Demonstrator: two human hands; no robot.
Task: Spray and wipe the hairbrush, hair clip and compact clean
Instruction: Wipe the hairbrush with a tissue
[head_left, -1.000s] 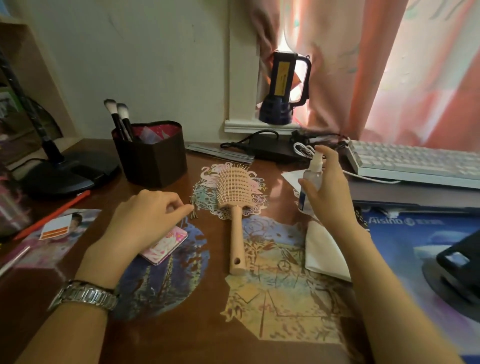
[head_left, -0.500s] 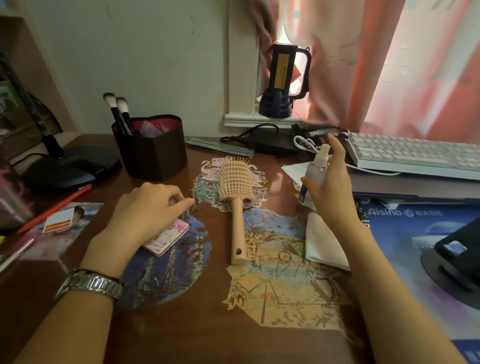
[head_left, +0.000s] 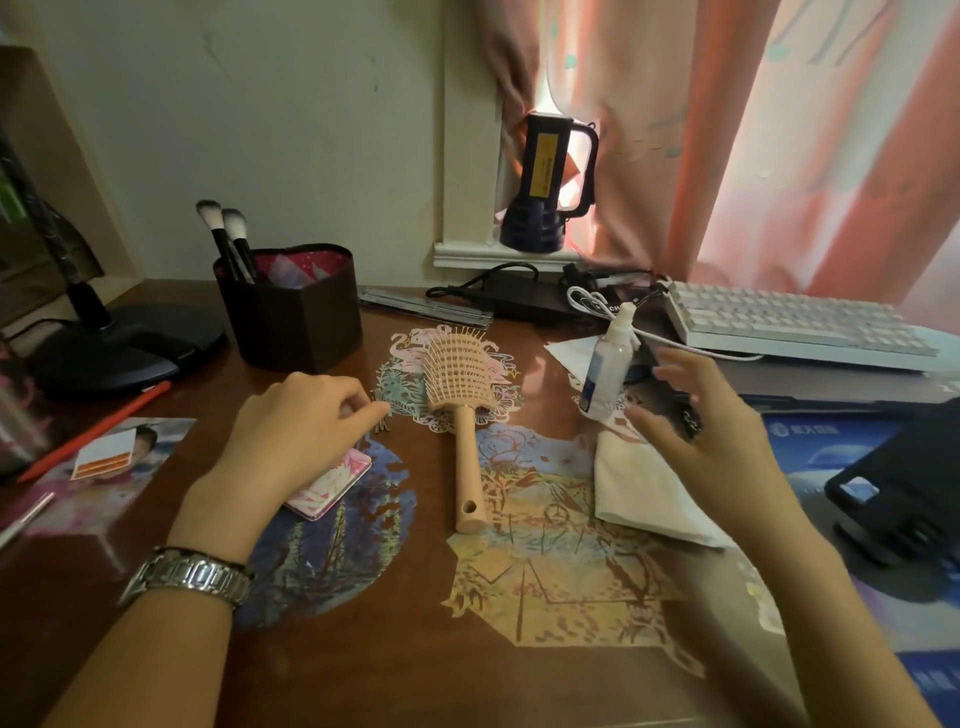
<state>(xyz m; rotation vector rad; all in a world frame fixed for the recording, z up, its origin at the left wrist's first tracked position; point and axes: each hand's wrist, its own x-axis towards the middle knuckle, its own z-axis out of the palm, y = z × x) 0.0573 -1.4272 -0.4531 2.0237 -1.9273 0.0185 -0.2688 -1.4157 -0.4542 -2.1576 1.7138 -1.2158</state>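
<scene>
lying flat, hairbrush (head_left: 464, 410) runs front-to-back, handle twd person, bristles up.

The tabletop (head_left: 363, 675) looks like glossy dark wood. The hairbrush (head_left: 462, 395) is smooth matt plastic; the spray bottle (head_left: 608, 364) clear plastic. The watch (head_left: 192, 574) is shiny metal.

Both forearms are bare, with no sleeves in view. The left hand (head_left: 298, 431) has a silver metal watch (head_left: 189, 577) with a link band at its wrist. The right hand (head_left: 711, 436) wears nothing; its short, pale nails show at the fingertips.
</scene>
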